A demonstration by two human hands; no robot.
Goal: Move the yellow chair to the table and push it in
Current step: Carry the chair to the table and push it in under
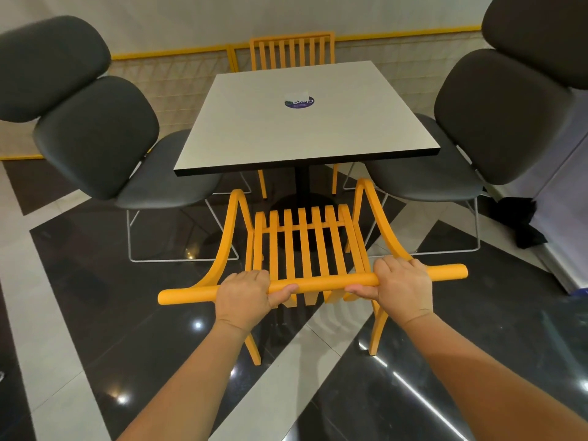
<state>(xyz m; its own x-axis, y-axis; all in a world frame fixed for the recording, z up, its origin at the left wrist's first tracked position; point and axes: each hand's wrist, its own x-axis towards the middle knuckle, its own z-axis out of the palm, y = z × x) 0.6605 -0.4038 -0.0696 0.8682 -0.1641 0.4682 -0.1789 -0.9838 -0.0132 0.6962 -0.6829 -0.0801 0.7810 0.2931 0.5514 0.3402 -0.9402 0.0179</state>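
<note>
A yellow slatted chair [305, 240] with curved armrests stands on the floor right in front of me, facing the table. Both hands grip its round top rail. My left hand [245, 296] holds the rail left of centre, and my right hand [402, 284] holds it right of centre. The square white table [254, 135] with a black edge and a single black pedestal stands just beyond. The front of the chair's seat and armrests lies short of the table's near edge, with a gap of floor visible between them.
A dark grey padded chair [101, 135] stands at the table's left side, another [496, 122] at its right. A second yellow chair [292, 49] sits at the far side. A round purple sticker [299, 101] lies on the tabletop. A dark cloth [521, 224] lies at the right.
</note>
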